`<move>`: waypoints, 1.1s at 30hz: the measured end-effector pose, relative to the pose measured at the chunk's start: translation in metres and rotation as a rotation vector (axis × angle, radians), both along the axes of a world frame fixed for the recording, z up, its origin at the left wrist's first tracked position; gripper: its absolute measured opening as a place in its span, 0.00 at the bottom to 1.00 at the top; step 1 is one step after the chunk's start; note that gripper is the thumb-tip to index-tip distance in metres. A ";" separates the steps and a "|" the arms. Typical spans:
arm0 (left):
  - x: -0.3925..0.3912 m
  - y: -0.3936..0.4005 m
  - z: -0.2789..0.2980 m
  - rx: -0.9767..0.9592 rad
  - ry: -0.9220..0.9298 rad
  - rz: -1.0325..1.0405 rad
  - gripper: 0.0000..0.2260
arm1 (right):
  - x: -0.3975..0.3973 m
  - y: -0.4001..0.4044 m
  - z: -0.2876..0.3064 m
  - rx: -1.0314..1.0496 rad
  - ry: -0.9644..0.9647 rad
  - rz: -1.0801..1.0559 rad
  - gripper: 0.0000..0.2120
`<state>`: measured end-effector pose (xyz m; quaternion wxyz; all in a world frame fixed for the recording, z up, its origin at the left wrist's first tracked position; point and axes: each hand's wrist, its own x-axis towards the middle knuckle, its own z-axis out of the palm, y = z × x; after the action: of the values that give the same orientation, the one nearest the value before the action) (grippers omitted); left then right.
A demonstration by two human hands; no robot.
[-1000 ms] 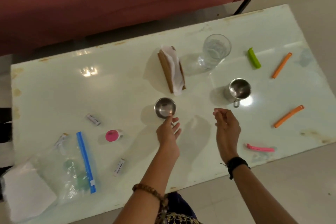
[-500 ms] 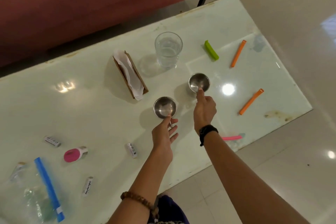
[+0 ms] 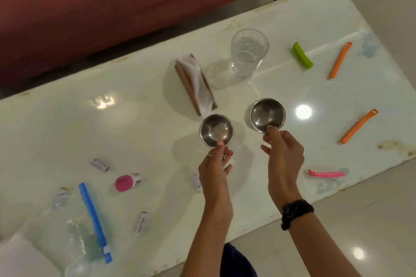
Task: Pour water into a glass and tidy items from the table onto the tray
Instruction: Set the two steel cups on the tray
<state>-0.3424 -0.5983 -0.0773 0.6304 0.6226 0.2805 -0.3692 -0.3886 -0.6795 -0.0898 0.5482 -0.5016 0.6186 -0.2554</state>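
Note:
Two small steel cups are held above the white table (image 3: 139,132). My left hand (image 3: 216,166) pinches the near rim and handle of the left steel cup (image 3: 216,130). My right hand (image 3: 282,153) grips the near rim of the right steel cup (image 3: 267,114). Both cups look empty inside. A clear glass (image 3: 248,53) with water in it stands behind them, toward the table's far side. No tray is in view.
A wooden napkin holder (image 3: 195,85) stands left of the glass. Green (image 3: 302,57), orange (image 3: 340,59) (image 3: 359,126) and pink (image 3: 326,173) clips lie on the right. A pink-capped tube (image 3: 127,182), small tubes and a zip bag (image 3: 74,227) lie on the left. A red sofa (image 3: 112,7) is behind.
My right hand reached to the right steel cup, took hold of it and drew it nearer and leftward. The left hand keeps its grip on the left cup. The camera view shifted.

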 end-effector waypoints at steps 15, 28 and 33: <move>0.133 0.313 0.067 0.030 -0.232 0.564 0.11 | 0.152 0.271 0.065 0.002 -0.053 0.742 0.13; 0.275 0.568 0.103 0.074 -0.378 0.693 0.17 | 0.352 0.530 0.091 0.033 -0.233 1.118 0.17; 0.329 0.593 0.085 -0.007 -0.298 0.746 0.15 | 0.412 0.567 0.078 -0.005 -0.149 1.172 0.12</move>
<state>-0.0133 -0.0055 0.0077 0.7571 0.5224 0.3915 -0.0218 0.0238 -0.1124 -0.0118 0.6385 -0.7419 0.1975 0.0541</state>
